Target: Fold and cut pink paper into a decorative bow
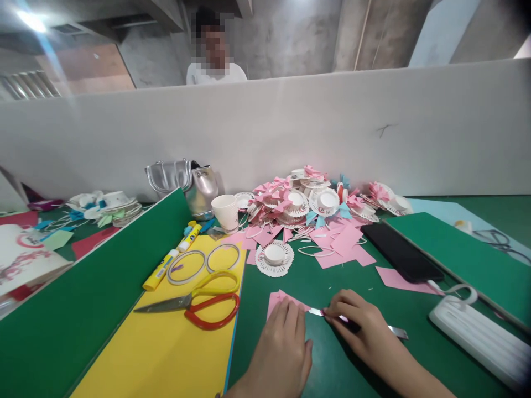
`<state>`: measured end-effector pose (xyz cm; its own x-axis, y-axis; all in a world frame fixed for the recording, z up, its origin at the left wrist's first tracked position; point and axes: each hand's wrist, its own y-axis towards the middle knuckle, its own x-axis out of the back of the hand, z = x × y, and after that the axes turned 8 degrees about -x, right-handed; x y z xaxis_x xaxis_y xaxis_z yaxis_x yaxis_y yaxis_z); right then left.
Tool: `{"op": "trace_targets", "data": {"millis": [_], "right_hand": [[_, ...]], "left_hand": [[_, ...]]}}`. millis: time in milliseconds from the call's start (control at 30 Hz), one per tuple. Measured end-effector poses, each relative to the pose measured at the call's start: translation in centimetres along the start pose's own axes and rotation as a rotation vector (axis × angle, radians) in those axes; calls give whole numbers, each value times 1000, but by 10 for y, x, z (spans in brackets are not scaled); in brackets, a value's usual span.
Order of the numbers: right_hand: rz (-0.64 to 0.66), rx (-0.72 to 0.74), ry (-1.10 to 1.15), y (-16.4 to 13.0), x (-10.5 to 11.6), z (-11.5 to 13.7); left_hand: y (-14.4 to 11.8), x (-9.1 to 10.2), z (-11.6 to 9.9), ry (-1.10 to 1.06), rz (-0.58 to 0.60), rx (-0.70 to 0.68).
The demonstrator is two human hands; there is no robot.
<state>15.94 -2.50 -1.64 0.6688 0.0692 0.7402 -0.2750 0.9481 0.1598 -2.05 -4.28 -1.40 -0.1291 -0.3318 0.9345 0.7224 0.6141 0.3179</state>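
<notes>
My left hand (281, 345) lies flat on a small pink paper piece (277, 298) on the green table (344, 370), fingers together, pressing it down. My right hand (360, 326) pinches a thin metal strip (399, 331), perhaps a ruler or blade, whose tip (315, 312) meets the pink paper's edge between the two hands. A white paper doily hat (274, 257) sits just beyond the hands.
Red-and-yellow scissors (203, 303), two rings (186, 267) and glue sticks (160, 271) lie on yellow paper (166, 354). A heap of finished paper hats (307, 200), pink scraps, a paper cup (226, 211), silver bag (186, 182), black phone (400, 251) and white power bank (481, 337) surround. A person sits behind the divider.
</notes>
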Motion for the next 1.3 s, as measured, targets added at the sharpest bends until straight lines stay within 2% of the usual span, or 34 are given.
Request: {"op": "trace_targets", "data": {"millis": [267,500,733,1000,1300], "right_hand": [[19,19,-5,0,0,-4],[37,35,22,6,-2,-5],[18,53,35,8,0,-11],[24,34,45,13,-4,1],[27,47,48,13,-1,1]], "left_hand": [[1,-1,1,54,4,-21],[0,-5,2,116,-73,-38],[-1,-10,2,113,-77,-36],[-2,-12,2,110,-142,-26],[-1,-9,2,121,-85,-29]]}}
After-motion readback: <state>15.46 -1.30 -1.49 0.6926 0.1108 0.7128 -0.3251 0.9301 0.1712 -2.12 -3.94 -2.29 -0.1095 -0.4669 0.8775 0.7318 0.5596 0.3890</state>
